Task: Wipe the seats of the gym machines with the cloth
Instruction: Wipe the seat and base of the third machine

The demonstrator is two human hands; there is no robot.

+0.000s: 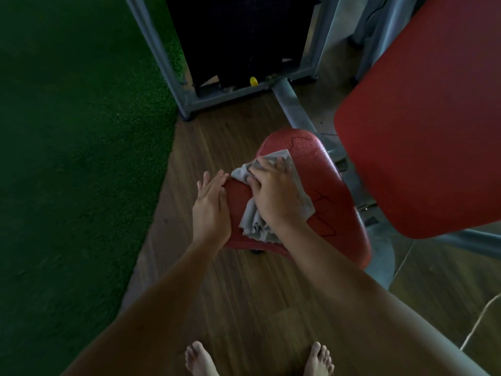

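Bare feet (200, 360) stood on the wooden floor (244, 294) at the bottom of the view, with both forearms reaching forward over them. The left hand (211, 204) lay flat against the near left edge of the red seat (325, 185), fingers straight and close together, holding nothing. The right hand (276, 191) pressed down on the grey cloth (254, 221), its fingers spread and mostly straight across the fabric rather than bunched round it. The cloth lay crumpled on the left half of the seat, one corner poking out past the fingertips and a wad of folds gathered beside the wrist. Small drops glistened on the far part of the seat, and thin dark lines ran across its right side. A larger red pad (423, 118) hung tilted above and to the right of the seat. Beyond the seat stood a grey metal frame (160, 55) with a small yellow piece (253, 81) at its base. Green turf (81, 131) covered the floor on the left.
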